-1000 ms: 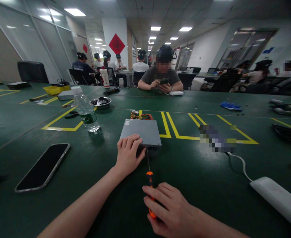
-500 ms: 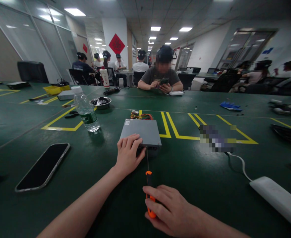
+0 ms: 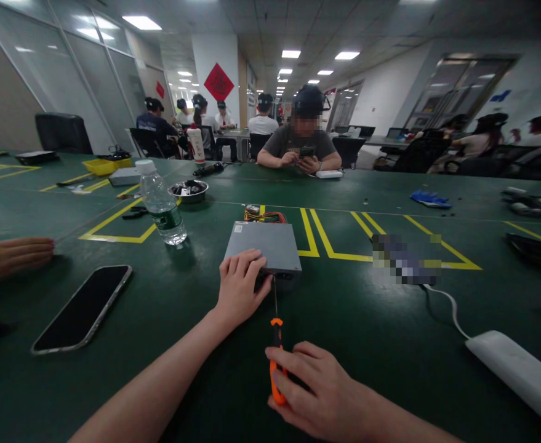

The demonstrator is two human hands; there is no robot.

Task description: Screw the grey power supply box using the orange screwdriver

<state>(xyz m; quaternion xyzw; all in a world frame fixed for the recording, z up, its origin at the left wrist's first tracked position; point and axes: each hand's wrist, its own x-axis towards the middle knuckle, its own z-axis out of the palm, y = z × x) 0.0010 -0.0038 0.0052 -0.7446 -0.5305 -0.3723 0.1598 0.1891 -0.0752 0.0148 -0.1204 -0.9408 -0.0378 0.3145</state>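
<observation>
A grey metal computer power supply [image 3: 270, 240] lies flat on the green table, its bundle of coloured wires [image 3: 265, 215] at the far side. My left hand [image 3: 242, 283] steadies it, fingers over the top near edge and thumb down at the front face. In my right hand [image 3: 314, 384] is a screwdriver [image 3: 277, 335] with an orange and black handle, pinched between thumb and fingers. Its thin shaft points away from me, and the tip meets the front face beside my left thumb. Whether a screw sits under the tip I cannot make out.
A water bottle [image 3: 162, 206], a metal bowl of small parts [image 3: 189, 192] and a phone [image 3: 83, 307] stand to the left. Another person's hand [image 3: 14, 259] lies at the left edge. A white power bank-like block [image 3: 514, 369] with a cable is at right; a person [image 3: 298, 144] sits opposite.
Another person's hand has come in at the left edge. The screwdriver handle has turned slightly in my right fingers; my left hand and the power supply keep their place.
</observation>
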